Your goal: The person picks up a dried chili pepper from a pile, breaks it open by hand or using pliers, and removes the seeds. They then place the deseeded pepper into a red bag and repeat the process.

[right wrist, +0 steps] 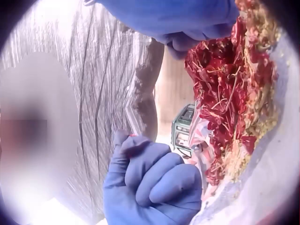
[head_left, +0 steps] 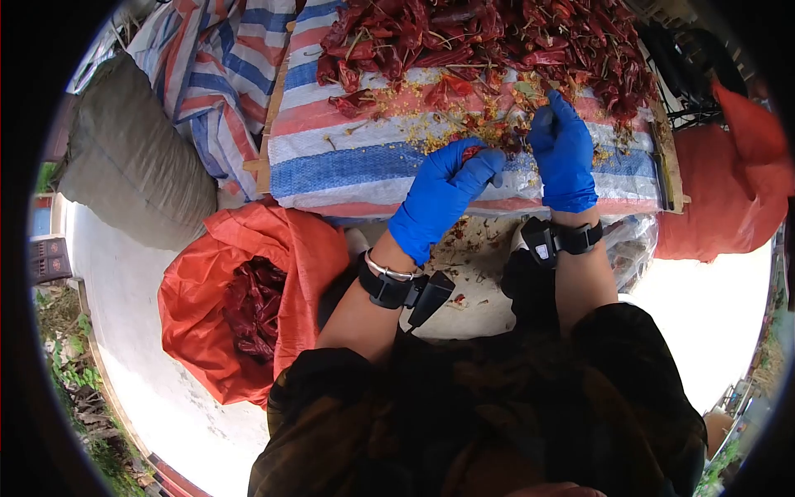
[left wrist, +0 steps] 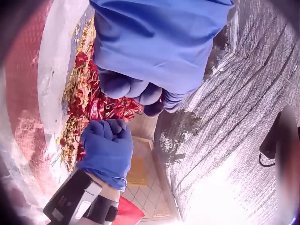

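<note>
In the head view the left hand (head_left: 451, 195), in a blue glove, pinches a red chili piece (head_left: 472, 153) above the sheet's front edge. The right wrist view shows that left hand (right wrist: 152, 183) with fingers curled and a bit of red (right wrist: 133, 136) at the thumb. To its right, the blue-gloved right hand (head_left: 567, 153) is over scattered seeds and chili scraps, fingers pointing away from the body. Its fingers look bent in the left wrist view (left wrist: 108, 150); whether they hold anything is hidden. Behind both hands lies a heap of dried red chilies (head_left: 497, 37).
A striped sheet (head_left: 348, 170) covers the work surface. At the lower left stands an open red sack (head_left: 310, 248) with dried chilies (head_left: 255, 306) inside. A full grey sack (head_left: 137, 157) leans farther left, and another red sack (head_left: 720, 190) is at the right.
</note>
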The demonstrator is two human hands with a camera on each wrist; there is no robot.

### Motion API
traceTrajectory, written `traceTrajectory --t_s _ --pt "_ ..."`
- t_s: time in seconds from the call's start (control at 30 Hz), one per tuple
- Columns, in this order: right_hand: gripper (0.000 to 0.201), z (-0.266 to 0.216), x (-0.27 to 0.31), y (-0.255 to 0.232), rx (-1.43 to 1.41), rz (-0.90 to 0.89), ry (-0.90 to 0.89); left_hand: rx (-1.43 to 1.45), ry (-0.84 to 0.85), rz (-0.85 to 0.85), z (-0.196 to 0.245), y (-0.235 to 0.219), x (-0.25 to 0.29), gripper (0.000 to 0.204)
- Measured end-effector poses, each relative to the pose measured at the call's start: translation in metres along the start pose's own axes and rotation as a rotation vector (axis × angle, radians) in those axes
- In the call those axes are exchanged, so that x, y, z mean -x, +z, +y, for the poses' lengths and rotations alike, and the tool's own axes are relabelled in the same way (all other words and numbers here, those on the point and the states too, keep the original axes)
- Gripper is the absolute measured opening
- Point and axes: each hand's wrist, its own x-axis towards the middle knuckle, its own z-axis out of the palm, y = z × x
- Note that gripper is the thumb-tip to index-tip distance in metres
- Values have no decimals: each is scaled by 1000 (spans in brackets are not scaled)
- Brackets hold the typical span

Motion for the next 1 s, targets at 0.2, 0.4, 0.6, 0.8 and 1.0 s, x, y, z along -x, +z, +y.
traceTrajectory --t_s 0.2,0.4,0.6,0.8,1.0 --pt "24 12 -6 19 1360 20 -518 274 -17 376 4 -24 -16 11" --pt "33 27 -34 42 1714 -148 -986 495 -91 503 9 -42 -12 20" --pt "27 41 -55 59 2034 -274 -777 627 -68 503 9 -58 -8 14" --pt "26 35 -49 62 1694 -243 -556 754 -30 502 3 -67 -6 15" --pt "27 46 -45 69 1934 -162 -469 780 -32 505 4 -68 -4 14"
